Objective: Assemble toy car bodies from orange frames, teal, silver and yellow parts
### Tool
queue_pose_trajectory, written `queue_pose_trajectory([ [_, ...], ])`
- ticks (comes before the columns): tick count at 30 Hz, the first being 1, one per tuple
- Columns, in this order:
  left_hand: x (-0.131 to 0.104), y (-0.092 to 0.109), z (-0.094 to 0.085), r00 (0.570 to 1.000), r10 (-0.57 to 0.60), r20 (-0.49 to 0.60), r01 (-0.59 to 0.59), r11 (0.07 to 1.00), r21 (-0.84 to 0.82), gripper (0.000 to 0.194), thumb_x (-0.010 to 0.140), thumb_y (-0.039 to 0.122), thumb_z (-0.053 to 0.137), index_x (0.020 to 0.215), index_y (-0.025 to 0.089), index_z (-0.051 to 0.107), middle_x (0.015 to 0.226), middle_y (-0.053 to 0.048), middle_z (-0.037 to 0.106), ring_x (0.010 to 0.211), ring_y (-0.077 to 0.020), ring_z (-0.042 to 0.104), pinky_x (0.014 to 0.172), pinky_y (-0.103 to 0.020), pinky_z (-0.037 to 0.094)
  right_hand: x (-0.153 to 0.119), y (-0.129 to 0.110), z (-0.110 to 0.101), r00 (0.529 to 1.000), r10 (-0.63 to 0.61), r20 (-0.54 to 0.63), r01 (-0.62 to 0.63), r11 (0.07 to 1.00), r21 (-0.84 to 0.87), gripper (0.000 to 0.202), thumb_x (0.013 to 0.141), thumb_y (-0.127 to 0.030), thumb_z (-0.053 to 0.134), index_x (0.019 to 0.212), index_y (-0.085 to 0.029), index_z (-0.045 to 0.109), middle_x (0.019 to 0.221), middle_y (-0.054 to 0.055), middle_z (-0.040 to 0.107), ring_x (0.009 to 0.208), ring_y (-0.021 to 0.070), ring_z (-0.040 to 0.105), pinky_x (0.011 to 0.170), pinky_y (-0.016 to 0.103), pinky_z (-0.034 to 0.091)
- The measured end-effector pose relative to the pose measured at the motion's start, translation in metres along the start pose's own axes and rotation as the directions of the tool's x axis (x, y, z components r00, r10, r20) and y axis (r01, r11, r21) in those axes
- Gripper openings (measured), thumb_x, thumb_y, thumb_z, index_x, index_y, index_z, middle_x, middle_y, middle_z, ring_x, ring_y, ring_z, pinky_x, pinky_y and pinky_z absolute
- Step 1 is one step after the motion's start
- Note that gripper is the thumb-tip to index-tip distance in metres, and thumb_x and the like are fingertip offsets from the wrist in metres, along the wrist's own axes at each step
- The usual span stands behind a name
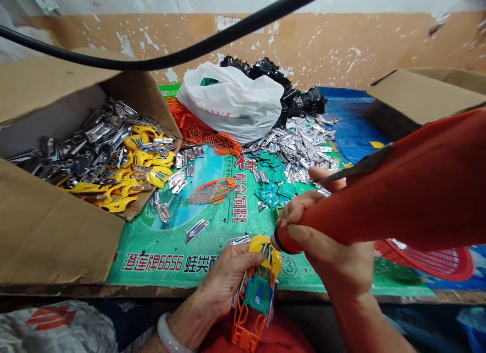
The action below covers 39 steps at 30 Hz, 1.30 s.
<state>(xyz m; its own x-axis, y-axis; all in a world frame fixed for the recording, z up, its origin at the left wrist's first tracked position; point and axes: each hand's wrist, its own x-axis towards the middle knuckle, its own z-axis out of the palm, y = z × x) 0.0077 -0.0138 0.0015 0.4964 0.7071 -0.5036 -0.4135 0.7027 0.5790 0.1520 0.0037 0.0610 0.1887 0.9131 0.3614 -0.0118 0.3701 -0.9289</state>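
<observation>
My left hand [228, 274], with a pale bangle on the wrist, is closed around a toy car assembly near the table's front edge. It shows an orange lattice frame [246, 317], a teal plate [258, 294], silver side pieces and a yellow shell [270, 257] at its far end. My right hand [326, 257] is wrapped round a red power screwdriver [357, 206] that slants in from the right. The screwdriver's nose meets the yellow shell; its very tip is hidden. Just beyond my left hand lie silver pieces [239, 239].
A cardboard box [61, 231] of silver and yellow parts stands left. Behind are a white plastic bag [235, 100], black parts [307, 101], silver pieces [292, 140] and teal plates [271, 178]. A red basket [455, 264] sits right. A black cable [170, 59] crosses overhead.
</observation>
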Motion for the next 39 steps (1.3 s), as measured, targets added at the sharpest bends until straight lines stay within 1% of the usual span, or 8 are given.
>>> queue_pose_trajectory([
  [9, 0.000, -0.008, -0.010, 1.000, 0.012, 0.014, -0.012, 1.000, 0.014, 0.017, 0.070, 0.021, 0.070, 0.081, 0.007, 0.071, 0.063, -0.006, 0.066, 0.053, -0.0115, 0.057, 0.057, -0.023, 0.048, -0.003, 0.000, 0.005, 0.998, 0.006, 0.061, -0.010, 0.998, 0.063, 0.020, 0.068, -0.014, 0.068, 0.083, -0.025, 0.061, 0.066, -0.003, 0.055, 0.063, 0.0158, 0.056, 0.063, 0.037, 0.053],
  [14, -0.001, -0.009, -0.010, 0.999, 0.025, -0.046, -0.024, 0.999, 0.030, 0.019, 0.066, 0.022, 0.074, 0.080, 0.009, 0.070, 0.063, -0.004, 0.065, 0.048, -0.0108, 0.056, 0.047, -0.020, 0.043, -0.003, 0.006, 0.004, 0.997, 0.031, 0.074, -0.040, 0.993, 0.113, 0.033, 0.066, -0.016, 0.070, 0.097, -0.025, 0.061, 0.066, -0.003, 0.055, 0.063, 0.0161, 0.056, 0.063, 0.036, 0.052],
  [18, -0.001, -0.011, -0.011, 0.998, 0.038, -0.053, -0.034, 0.997, 0.073, 0.024, 0.069, 0.024, 0.072, 0.086, 0.008, 0.070, 0.070, -0.006, 0.068, 0.050, -0.0107, 0.056, 0.048, -0.021, 0.044, -0.004, 0.009, 0.001, 0.997, 0.039, 0.067, -0.048, 0.990, 0.130, 0.035, 0.066, -0.018, 0.071, 0.099, -0.025, 0.061, 0.066, -0.003, 0.057, 0.063, 0.0160, 0.057, 0.065, 0.037, 0.052],
  [21, -0.003, -0.010, -0.011, 0.998, 0.036, -0.055, -0.031, 0.995, 0.094, 0.022, 0.070, 0.025, 0.072, 0.085, 0.008, 0.070, 0.068, -0.006, 0.068, 0.050, -0.0104, 0.057, 0.049, -0.020, 0.045, -0.002, 0.001, 0.000, 0.997, 0.034, 0.064, -0.043, 0.988, 0.146, 0.036, 0.065, -0.017, 0.071, 0.099, -0.026, 0.061, 0.067, -0.003, 0.058, 0.061, 0.0159, 0.058, 0.064, 0.037, 0.053],
  [25, -0.006, -0.005, -0.008, 0.998, -0.005, -0.062, 0.013, 0.991, 0.134, 0.021, 0.071, 0.027, 0.072, 0.081, 0.009, 0.069, 0.063, -0.006, 0.068, 0.049, -0.0116, 0.059, 0.048, -0.020, 0.046, 0.006, -0.014, -0.007, 1.000, 0.011, 0.009, -0.013, 0.980, 0.200, 0.057, 0.064, -0.013, 0.070, 0.115, -0.032, 0.054, 0.069, -0.005, 0.061, 0.057, 0.0155, 0.058, 0.059, 0.036, 0.054],
  [27, -0.005, -0.002, -0.006, 0.997, -0.015, -0.071, 0.025, 0.989, 0.147, 0.023, 0.070, 0.029, 0.072, 0.081, 0.009, 0.069, 0.065, -0.007, 0.069, 0.051, -0.0126, 0.060, 0.048, -0.020, 0.047, 0.012, -0.017, -0.014, 0.997, 0.005, -0.079, 0.009, 0.984, 0.179, 0.055, 0.061, -0.012, 0.071, 0.111, -0.030, 0.057, 0.069, -0.006, 0.061, 0.056, 0.0153, 0.059, 0.056, 0.035, 0.053],
  [32, -0.002, 0.001, -0.004, 0.996, -0.018, -0.086, 0.032, 0.984, 0.174, 0.026, 0.071, 0.031, 0.074, 0.083, 0.008, 0.070, 0.065, -0.007, 0.069, 0.050, -0.0111, 0.059, 0.048, -0.018, 0.047, 0.020, 0.005, -0.034, 0.977, 0.013, -0.214, 0.004, 0.997, 0.076, 0.016, 0.057, -0.012, 0.074, 0.065, -0.018, 0.061, 0.063, -0.002, 0.061, 0.056, 0.0141, 0.059, 0.052, 0.030, 0.051],
  [39, -0.001, 0.002, -0.002, 0.994, -0.028, -0.110, 0.047, 0.984, 0.174, 0.024, 0.069, 0.029, 0.076, 0.084, 0.010, 0.072, 0.066, -0.006, 0.069, 0.050, -0.0109, 0.058, 0.048, -0.019, 0.048, 0.014, 0.025, -0.044, 0.973, 0.015, -0.229, -0.016, 1.000, -0.003, 0.015, 0.057, -0.015, 0.077, 0.059, -0.017, 0.062, 0.065, 0.000, 0.063, 0.055, 0.0139, 0.058, 0.052, 0.029, 0.050],
])
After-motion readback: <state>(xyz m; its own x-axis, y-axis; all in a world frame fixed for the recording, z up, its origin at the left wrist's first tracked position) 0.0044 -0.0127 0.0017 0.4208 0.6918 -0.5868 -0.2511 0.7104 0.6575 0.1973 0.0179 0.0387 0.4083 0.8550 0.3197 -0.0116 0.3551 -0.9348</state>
